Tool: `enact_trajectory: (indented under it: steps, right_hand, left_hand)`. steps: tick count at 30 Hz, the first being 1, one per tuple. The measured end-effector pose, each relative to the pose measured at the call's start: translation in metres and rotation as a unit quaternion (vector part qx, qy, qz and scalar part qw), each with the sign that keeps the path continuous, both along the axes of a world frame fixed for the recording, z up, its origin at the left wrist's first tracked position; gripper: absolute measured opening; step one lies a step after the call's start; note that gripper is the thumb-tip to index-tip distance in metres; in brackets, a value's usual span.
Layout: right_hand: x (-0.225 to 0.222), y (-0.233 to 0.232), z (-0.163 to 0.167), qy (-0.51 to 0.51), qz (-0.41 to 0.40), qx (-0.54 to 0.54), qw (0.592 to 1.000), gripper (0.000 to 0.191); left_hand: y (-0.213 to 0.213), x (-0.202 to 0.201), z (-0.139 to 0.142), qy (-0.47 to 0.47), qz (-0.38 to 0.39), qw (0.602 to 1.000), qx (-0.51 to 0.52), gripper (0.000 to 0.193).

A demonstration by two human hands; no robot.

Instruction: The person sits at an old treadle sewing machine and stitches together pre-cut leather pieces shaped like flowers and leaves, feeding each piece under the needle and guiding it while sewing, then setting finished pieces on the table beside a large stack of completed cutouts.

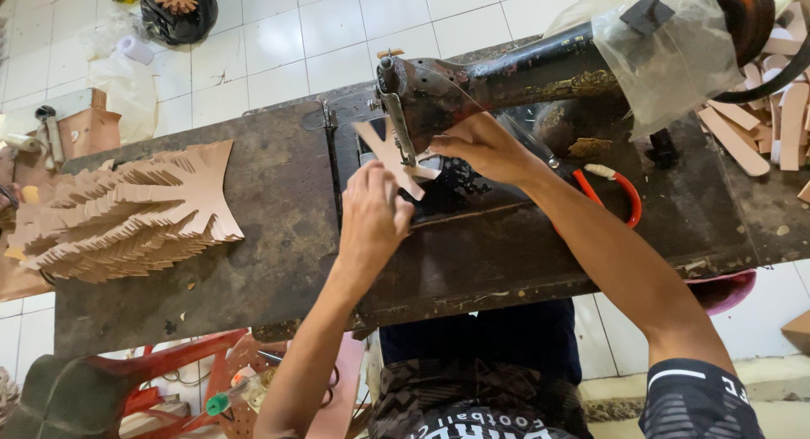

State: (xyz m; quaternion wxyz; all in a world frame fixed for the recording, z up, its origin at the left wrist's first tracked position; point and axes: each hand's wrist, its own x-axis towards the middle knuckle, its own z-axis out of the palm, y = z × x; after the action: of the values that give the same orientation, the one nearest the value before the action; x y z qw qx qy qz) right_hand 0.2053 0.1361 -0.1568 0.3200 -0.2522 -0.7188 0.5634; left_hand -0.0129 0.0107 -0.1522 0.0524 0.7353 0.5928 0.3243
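- Your left hand lies flat on the near end of the tan Y-shaped cut piece, fingers closed together and pressing it to the bed of the black sewing machine.
- Your right hand pinches the piece's right edge, just beside the machine's presser foot.
- The piece sits under the presser foot, its forked end pointing away from you.
- Risk: your right fingertips are very near the needle zone; drifting inward while feeding could catch a finger.
- Risk: uneven pressure between the hands could skew the piece and pull the seam off line.
- Left of the machine, a fanned stack of matching tan pieces rests on the worn table.
- Right of the machine head, red-handled scissors lie on the table, and beyond them loose tan strips.
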Motion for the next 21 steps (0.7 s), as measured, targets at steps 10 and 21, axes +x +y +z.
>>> enact_trajectory:
  steps: [10,21]
  right_hand:
    - [0.001,0.001,-0.004,0.046,-0.005,0.001,0.999,0.032]
    - [-0.004,-0.001,-0.003,0.151,0.048,-0.039,0.987,0.048]
  left_hand:
    - [0.033,-0.008,0.000,-0.035,-0.044,0.998,0.003,0.044]
    - [0.057,-0.027,-0.002,-0.006,-0.119,0.990,-0.071,0.041]
